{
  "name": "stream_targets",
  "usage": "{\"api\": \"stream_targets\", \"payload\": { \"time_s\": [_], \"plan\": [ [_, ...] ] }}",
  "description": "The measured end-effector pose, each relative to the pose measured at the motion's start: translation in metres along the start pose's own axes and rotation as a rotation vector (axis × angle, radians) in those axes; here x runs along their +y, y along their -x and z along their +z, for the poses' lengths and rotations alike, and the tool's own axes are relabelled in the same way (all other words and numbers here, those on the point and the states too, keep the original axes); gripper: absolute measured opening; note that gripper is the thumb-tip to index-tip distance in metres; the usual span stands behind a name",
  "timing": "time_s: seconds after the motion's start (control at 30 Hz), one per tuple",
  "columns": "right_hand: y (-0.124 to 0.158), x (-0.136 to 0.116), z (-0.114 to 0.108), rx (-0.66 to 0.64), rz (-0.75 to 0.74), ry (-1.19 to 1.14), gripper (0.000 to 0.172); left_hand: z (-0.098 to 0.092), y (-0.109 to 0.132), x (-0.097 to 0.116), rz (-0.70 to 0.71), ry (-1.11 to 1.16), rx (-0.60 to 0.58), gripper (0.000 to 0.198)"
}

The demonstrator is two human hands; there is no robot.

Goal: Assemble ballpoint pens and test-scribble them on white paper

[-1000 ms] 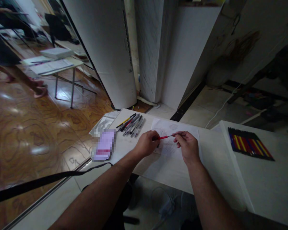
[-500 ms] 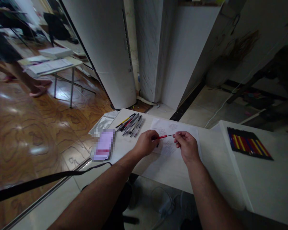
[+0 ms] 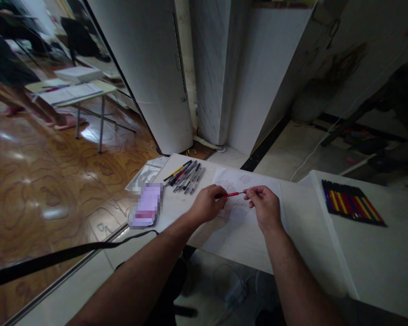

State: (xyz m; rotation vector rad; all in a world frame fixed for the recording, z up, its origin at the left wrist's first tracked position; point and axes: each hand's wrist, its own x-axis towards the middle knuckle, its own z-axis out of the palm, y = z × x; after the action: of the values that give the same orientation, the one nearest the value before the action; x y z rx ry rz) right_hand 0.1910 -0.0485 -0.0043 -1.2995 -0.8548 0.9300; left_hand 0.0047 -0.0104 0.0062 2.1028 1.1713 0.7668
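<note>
Red pen (image 3: 232, 194) is held over the white paper (image 3: 267, 179), between two bare hands. One end of it is gripped by the left hand (image 3: 207, 203), with the fingers bent in close around it. A thin dark rod (image 3: 241, 193) sticks out of the other end. That rod is pinched by the right hand (image 3: 268, 207), between the tips of the thumb and first finger, with almost no gap left there. How far the rod goes into the pen cannot be told.

Small writing can be seen on the paper, but it is too blurry to be read. The paper is laid flat on the white table (image 3: 306, 222). Near the left hand, a messy pile of pens (image 3: 187, 177) is spread out, mostly clear and black, with a yellow one at its left side. A purple flat thing (image 3: 147, 204) is seen at the table's left edge, too blurred to be named. Far to the right, a row of red, yellow and blue pens (image 3: 355, 203) is laid on another white top (image 3: 374, 267). A black strap (image 3: 88, 249) is stretched across the lower left.
</note>
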Motion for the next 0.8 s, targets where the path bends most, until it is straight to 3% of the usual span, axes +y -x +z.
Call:
{"api": "stream_targets", "payload": {
  "time_s": [0.5,0.8],
  "plan": [
    [0.0023,-0.0003,0.0022,-0.03,-0.007,-0.046,0.024,0.0008,0.0005,0.0002,0.005,-0.002,-0.004,0.012],
    [0.0007,0.0015,-0.0021,-0.018,-0.08,0.135,0.022,-0.0013,0.0005,0.0012,-0.007,0.013,0.052,0.011]
  ]
}}
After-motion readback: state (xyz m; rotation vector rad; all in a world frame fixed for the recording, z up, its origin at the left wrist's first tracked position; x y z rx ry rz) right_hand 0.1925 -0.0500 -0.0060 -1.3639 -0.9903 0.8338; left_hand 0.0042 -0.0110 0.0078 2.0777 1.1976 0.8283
